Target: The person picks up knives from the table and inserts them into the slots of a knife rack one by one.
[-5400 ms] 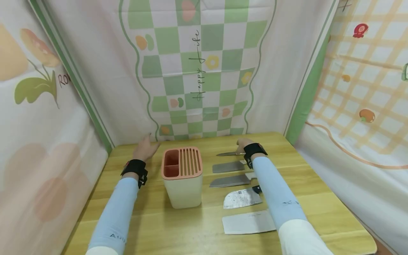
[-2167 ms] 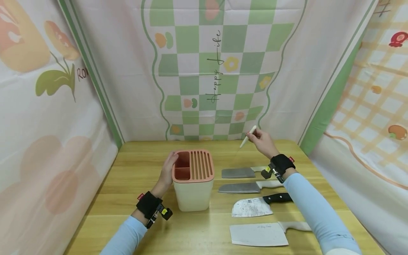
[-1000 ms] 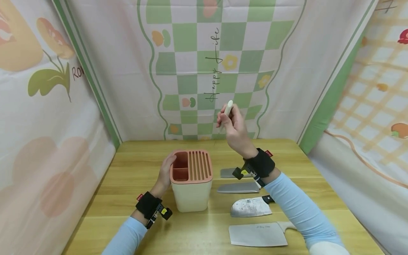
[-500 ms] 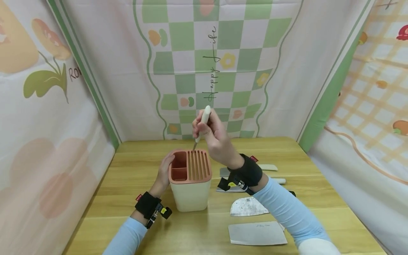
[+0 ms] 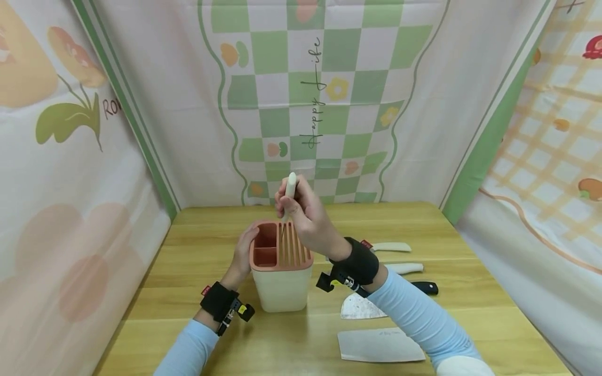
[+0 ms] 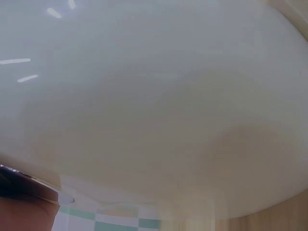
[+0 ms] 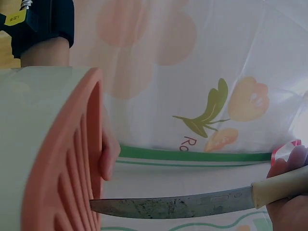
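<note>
My left hand [image 5: 243,253] holds the left side of a cream knife holder [image 5: 282,290], with fingertips over its orange rim. The holder's top has two open compartments and a row of slots. My right hand [image 5: 312,219] grips the cream handle of a small knife [image 5: 290,187], blade pointing down. In the right wrist view the narrow blade [image 7: 173,207] has its tip at the slotted top [image 7: 72,178]; how far it is in a slot I cannot tell. The holder's pale wall [image 6: 154,96] fills the left wrist view, hiding most of the left hand.
Right of the holder several knives lie on the wooden table [image 5: 188,292]: a cleaver [image 5: 381,344], a black-handled knife [image 5: 425,287] and two with pale handles, partly hidden by my right arm. A printed curtain [image 5: 202,172] stands behind the table.
My right hand picked up the small knife at the far right, raised it, turned it point down and brought it left to the holder's slots. My left hand came onto the holder and stayed.
</note>
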`<state>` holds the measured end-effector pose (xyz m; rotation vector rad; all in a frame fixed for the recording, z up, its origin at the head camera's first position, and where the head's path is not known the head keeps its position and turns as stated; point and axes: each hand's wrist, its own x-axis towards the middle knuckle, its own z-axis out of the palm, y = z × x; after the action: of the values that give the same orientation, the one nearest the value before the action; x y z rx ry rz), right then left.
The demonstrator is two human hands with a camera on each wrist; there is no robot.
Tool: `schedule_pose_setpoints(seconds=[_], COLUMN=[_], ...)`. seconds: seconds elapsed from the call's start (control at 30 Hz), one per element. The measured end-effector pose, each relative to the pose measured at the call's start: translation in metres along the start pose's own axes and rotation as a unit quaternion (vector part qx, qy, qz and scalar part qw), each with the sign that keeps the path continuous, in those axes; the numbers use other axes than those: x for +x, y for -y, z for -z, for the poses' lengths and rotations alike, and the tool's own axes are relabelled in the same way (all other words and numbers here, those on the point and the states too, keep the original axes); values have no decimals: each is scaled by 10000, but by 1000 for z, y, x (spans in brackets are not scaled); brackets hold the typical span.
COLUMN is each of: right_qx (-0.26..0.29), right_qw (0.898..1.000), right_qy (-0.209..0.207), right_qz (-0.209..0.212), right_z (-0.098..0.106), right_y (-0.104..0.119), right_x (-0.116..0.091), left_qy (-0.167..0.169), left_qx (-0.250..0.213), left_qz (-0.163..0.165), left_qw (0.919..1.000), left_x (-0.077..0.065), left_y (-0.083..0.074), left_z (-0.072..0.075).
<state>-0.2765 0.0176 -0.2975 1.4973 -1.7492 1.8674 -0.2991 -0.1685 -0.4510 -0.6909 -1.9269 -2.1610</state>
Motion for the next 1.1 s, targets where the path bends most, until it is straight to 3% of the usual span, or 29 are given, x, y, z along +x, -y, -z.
schedule_pose_setpoints(seconds=[0.6,1.1], right_qx=[-471,51], right_qw=[9955,9888], right_qy=[411,602], right_qz=[-717,-1367], right_z=[-15,-9], right_y=[-34,-44], right_x=[-27,-40], left_qy=[-85,7], left_qx=[-272,-318], left_qz=[203,97], left_qw=[9994,9994], left_x=[1,0], left_y=[0,1], left_z=[-1,-2])
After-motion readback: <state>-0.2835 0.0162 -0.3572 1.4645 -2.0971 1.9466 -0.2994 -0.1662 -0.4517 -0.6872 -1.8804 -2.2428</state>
